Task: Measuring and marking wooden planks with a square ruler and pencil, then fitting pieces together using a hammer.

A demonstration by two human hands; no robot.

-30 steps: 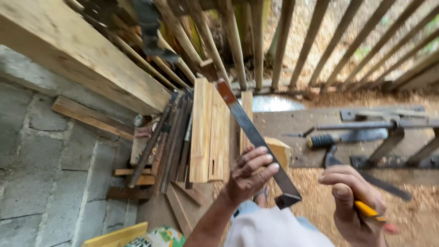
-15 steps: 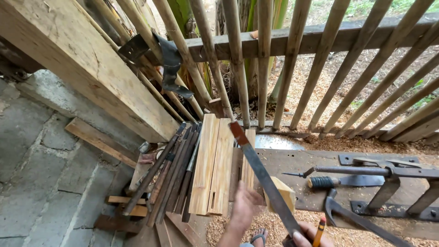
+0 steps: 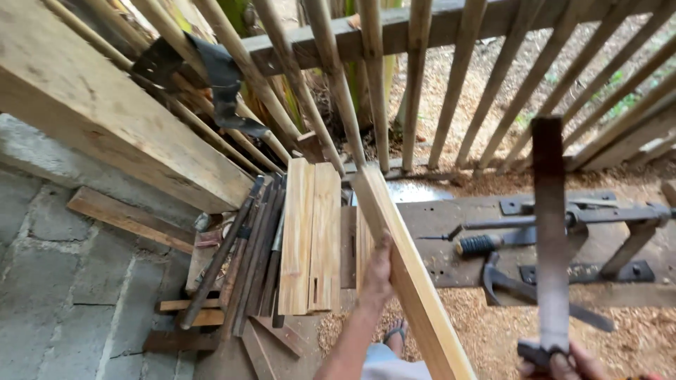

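Your left hand (image 3: 377, 271) grips long pale wood strip (image 3: 408, 274), lifted diagonal off stack of boards (image 3: 310, 236). Your right hand (image 3: 563, 362) closed round metal square (image 3: 551, 232), blade upright. No marking or cutting visible yet; strip not yet on table (image 3: 451, 225).

The left hand (image 3: 377, 271) grips a pale yellow wooden slat (image 3: 408, 274). Beside that grip stand light tan boards (image 3: 310, 236) and dark brown sticks (image 3: 250, 253). The right hand (image 3: 563, 362) holds a dull grey metal square (image 3: 551, 232) above orange-tan sawdust (image 3: 493, 331).
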